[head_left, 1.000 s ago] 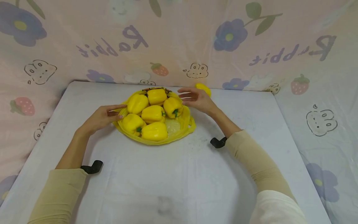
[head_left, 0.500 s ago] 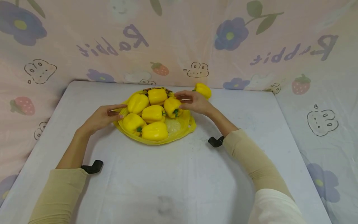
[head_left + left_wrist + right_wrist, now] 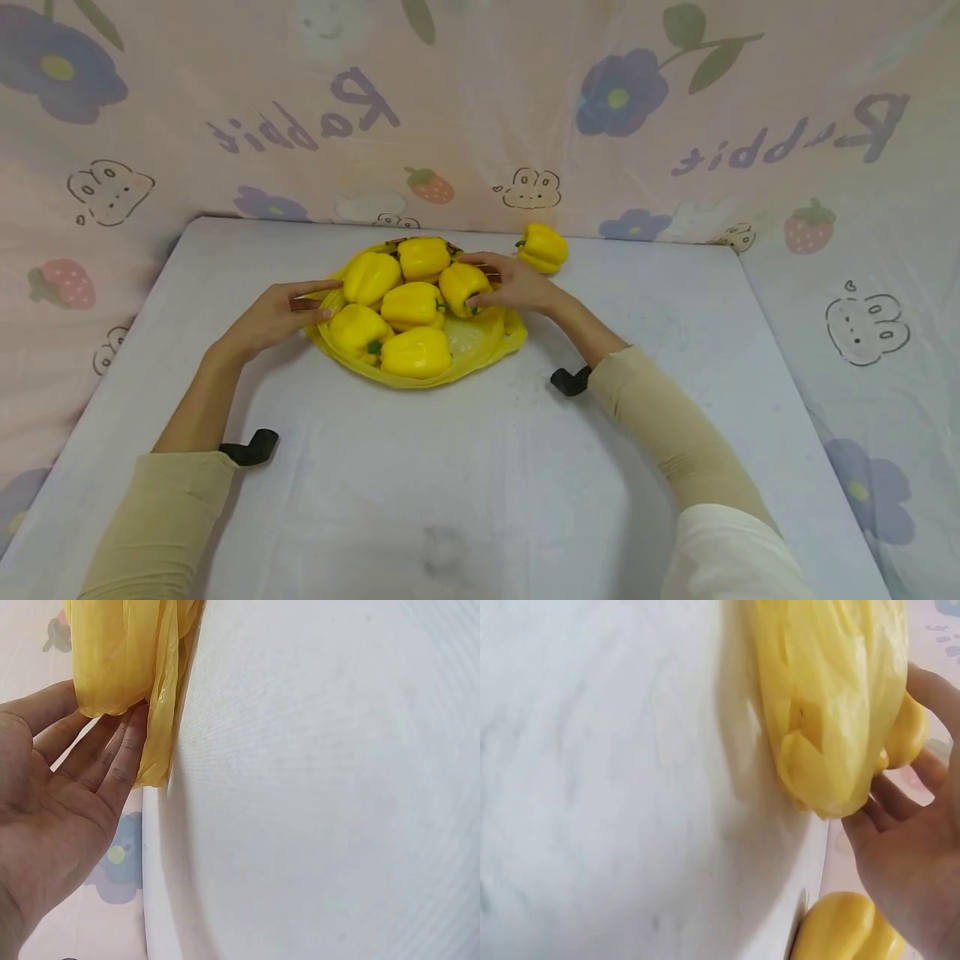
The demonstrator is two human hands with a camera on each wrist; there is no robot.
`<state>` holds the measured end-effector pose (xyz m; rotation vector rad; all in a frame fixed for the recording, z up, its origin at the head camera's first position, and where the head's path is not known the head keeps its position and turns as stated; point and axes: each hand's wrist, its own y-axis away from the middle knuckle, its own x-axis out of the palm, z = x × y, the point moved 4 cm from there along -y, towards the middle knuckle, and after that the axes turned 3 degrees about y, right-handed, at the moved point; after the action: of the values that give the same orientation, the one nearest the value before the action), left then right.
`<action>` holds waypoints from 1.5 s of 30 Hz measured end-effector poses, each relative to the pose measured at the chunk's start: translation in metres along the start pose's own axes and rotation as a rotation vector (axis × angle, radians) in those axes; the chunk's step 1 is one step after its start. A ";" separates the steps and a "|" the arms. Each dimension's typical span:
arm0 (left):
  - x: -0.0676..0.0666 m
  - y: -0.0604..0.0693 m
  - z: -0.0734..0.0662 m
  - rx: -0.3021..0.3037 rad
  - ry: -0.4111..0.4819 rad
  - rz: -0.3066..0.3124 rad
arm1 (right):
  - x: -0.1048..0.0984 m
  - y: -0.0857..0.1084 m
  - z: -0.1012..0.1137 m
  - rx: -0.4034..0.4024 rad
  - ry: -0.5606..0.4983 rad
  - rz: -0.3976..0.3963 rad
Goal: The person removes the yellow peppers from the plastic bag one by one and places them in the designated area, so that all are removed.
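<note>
A yellow plastic bag (image 3: 491, 342), its mouth spread wide, lies on the table with several yellow bell peppers (image 3: 411, 305) inside. In the head view, my left hand (image 3: 258, 323) rests against the bag's left rim, its fingers fairly straight. The left wrist view shows that hand (image 3: 67, 787) touching the bag's outer side (image 3: 116, 656). At the right rim, my right hand (image 3: 521, 285) holds the rightmost bell pepper (image 3: 461, 287), thumb near the stem and fingers behind. In the right wrist view, part of this pepper (image 3: 909, 731) shows between thumb and fingers, beyond the bag.
One loose yellow bell pepper (image 3: 543, 248) lies behind my right hand, near the table's back edge. The white-covered table (image 3: 420, 475) meets a hanging patterned cloth (image 3: 480, 108) at the back and sides. Black curved pieces (image 3: 255, 447) stick out at both cuffs.
My right hand has moved left and slightly down, from beside the bag onto the rightmost pepper in it. The loose pepper behind is now fully uncovered. My left hand has stayed put.
</note>
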<state>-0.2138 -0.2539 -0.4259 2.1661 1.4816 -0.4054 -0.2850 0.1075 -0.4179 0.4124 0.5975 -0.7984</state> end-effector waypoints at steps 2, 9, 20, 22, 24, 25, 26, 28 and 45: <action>0.000 0.000 0.000 0.003 -0.001 -0.002 | 0.002 -0.001 0.001 0.026 0.022 0.007; 0.000 0.000 0.000 0.017 0.008 -0.004 | 0.008 -0.003 0.002 0.060 0.065 0.027; 0.000 0.001 -0.002 0.023 -0.006 -0.002 | 0.011 -0.005 0.002 0.037 0.156 -0.048; 0.001 0.001 -0.003 0.028 -0.007 0.002 | 0.011 -0.004 0.002 0.030 0.150 -0.062; 0.001 0.002 -0.004 0.034 -0.011 0.004 | 0.012 -0.004 0.001 0.018 0.151 -0.074; 0.001 0.002 -0.004 0.034 -0.009 0.004 | 0.012 -0.004 0.001 0.013 0.153 -0.079; 0.001 0.002 -0.004 0.034 -0.009 0.005 | 0.012 -0.004 0.000 0.005 0.154 -0.085; 0.001 0.001 -0.004 0.033 -0.004 0.004 | 0.012 -0.004 0.000 -0.010 0.160 -0.098; 0.001 0.000 -0.002 0.009 -0.017 0.022 | 0.004 0.004 0.002 -0.020 0.057 -0.167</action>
<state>-0.2136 -0.2517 -0.4245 2.1786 1.4481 -0.4222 -0.2790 0.1068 -0.4189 0.3713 0.6992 -0.9417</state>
